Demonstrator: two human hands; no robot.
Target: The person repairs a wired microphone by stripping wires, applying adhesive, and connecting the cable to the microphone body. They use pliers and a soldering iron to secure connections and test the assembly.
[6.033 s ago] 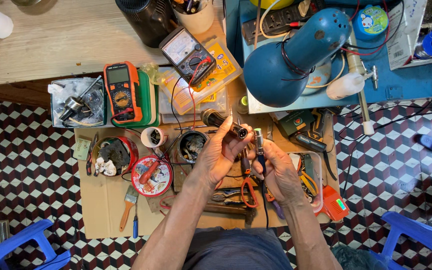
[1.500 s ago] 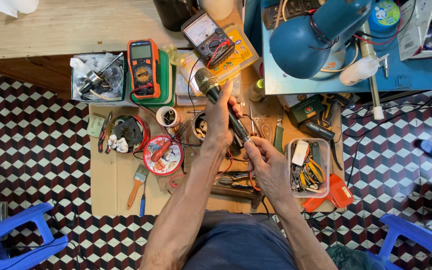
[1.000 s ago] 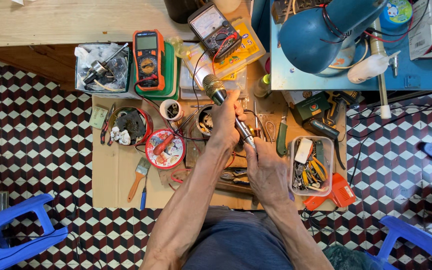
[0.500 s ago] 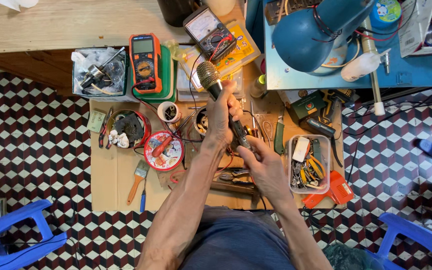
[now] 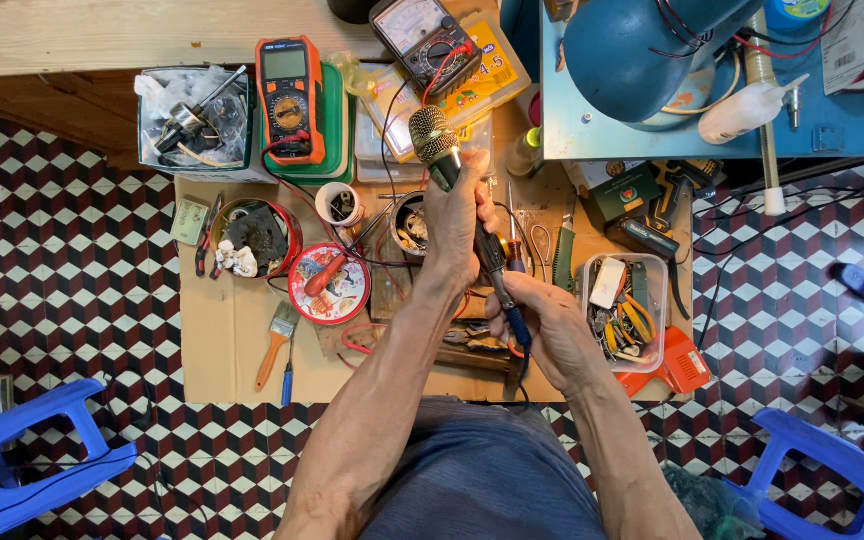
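Gold-mesh mic (image 5: 436,143) gripped in left hand (image 5: 455,225), right hand (image 5: 544,325) at base.

Gold-mesh microphone (image 5: 434,140); orange multimeter (image 5: 290,98); blue lamp (image 5: 642,55); red-white-black chequered floor (image 5: 72,280).

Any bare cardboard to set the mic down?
Bare brown cardboard sheet left of the wooden-handled paintbrush, below the round red tin. Everything around the left hand gripping the gold-mesh microphone is crowded.

Bright even light, soft shadows, sharp focus, slight edge distortion
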